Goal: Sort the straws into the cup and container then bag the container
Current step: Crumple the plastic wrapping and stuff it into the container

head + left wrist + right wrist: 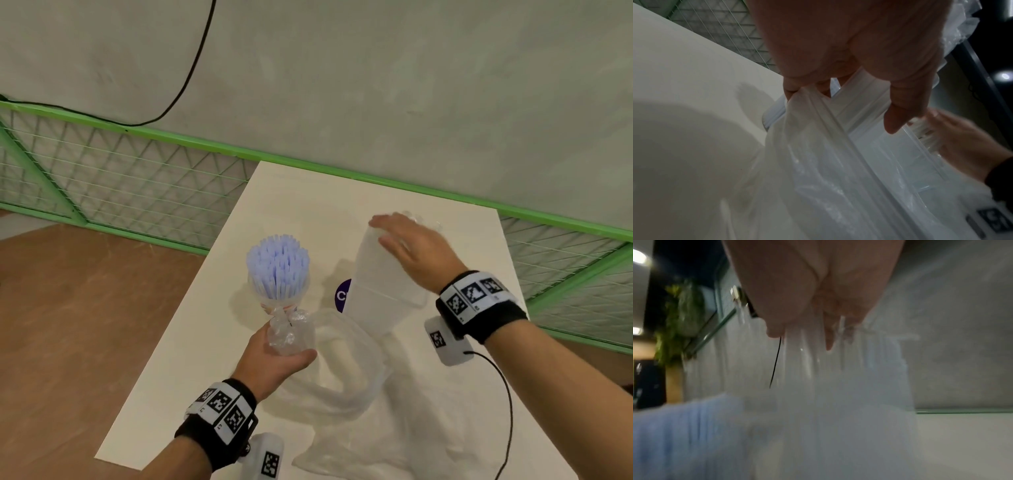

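A cup (278,298) packed with pale blue straws (277,267) stands upright on the white table (301,205). To its right a translucent rectangular container (380,287) leans, its low end at the mouth of a clear plastic bag (346,373) that lies spread on the table. My right hand (387,229) holds the container's raised far end from above. My left hand (284,342) grips a bunched edge of the bag just in front of the cup. In the left wrist view, the fingers (898,116) pinch the bag (818,154) beside the container (900,154). The right wrist view is blurred.
A round purple sticker (342,295) lies on the table, partly hidden behind the container. A green mesh fence (137,178) runs behind the table, with a black cable (191,68) hanging over it. The table's left edge drops to a brown floor (85,308).
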A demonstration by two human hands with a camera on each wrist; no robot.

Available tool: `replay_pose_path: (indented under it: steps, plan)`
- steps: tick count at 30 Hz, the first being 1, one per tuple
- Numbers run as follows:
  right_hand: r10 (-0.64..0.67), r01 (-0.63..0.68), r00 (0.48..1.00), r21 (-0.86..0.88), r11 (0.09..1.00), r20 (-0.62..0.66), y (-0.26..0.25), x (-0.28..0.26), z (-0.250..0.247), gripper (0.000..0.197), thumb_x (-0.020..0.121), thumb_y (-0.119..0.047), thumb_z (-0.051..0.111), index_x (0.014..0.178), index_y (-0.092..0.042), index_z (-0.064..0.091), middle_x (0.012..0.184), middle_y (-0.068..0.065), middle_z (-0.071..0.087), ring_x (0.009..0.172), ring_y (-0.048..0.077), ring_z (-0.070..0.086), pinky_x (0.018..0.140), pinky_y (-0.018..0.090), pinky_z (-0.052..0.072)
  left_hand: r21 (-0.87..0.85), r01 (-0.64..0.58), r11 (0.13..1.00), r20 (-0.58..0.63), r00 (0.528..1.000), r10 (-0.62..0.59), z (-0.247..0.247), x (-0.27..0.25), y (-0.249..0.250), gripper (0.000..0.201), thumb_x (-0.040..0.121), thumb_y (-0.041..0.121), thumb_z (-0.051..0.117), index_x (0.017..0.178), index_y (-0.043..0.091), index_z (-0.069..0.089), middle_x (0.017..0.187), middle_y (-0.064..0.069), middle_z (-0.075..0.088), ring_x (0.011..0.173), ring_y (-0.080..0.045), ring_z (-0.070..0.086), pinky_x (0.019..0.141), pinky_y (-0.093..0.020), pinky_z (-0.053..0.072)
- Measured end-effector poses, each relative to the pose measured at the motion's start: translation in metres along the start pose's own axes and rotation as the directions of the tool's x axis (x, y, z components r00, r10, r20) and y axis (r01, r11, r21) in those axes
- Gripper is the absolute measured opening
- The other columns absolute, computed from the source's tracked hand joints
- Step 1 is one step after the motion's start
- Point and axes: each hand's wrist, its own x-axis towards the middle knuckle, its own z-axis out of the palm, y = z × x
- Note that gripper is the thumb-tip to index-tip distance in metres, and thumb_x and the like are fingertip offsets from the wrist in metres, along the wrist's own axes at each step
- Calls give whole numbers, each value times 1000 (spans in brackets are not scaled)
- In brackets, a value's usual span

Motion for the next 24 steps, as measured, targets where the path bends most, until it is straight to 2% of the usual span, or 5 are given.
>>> replay_pose_path:
  steps: [3,8,12,15,24]
  plan:
    - [51,-9,966,-162,987,255,6,-10,13,49,103,-52,15,151,-43,25,159,-23,23,152,14,6,120,45,8,3,2,1000,4,1000,-2,1,0,0,47,72,6,82,114,17,65,104,22,68,91,2,66,70,-10,48]
    - [73,29,962,-362,932,263,-5,-21,10,72,88,-75,-1,154,-44,1,162,-23,-5,150,16,-18,119,53,-7,-12,1,1000,19,1000,0,2,2,0,45,71,7,82,111,18,66,97,14,72,86,0,67,68,-11,48]
    - [-175,184,982,-158,970,71,-45,-32,8,67,92,-63,40,151,-32,30,162,-13,19,151,15,10,115,46,15,-42,-5,999,31,999,7,3,0,1,48,66,18,83,111,19,66,102,10,73,92,-3,68,75,-15,48]
    - [-265,201,936,266,943,231,-81,-47,25,78,84,-46,72,150,-26,34,154,-10,37,140,3,33,113,27,29,-78,-13,997,60,998,18,5,0,4,53,60,30,84,110,20,68,104,6,74,96,-7,69,78,-19,51]
    - [-88,90,996,559,824,-30,-92,-71,88,31,73,-14,83,103,-19,73,98,-10,71,94,6,65,86,27,51,-70,-26,997,83,996,32,7,-3,12,34,66,13,86,97,18,73,92,-4,76,83,-10,70,71,-17,53]
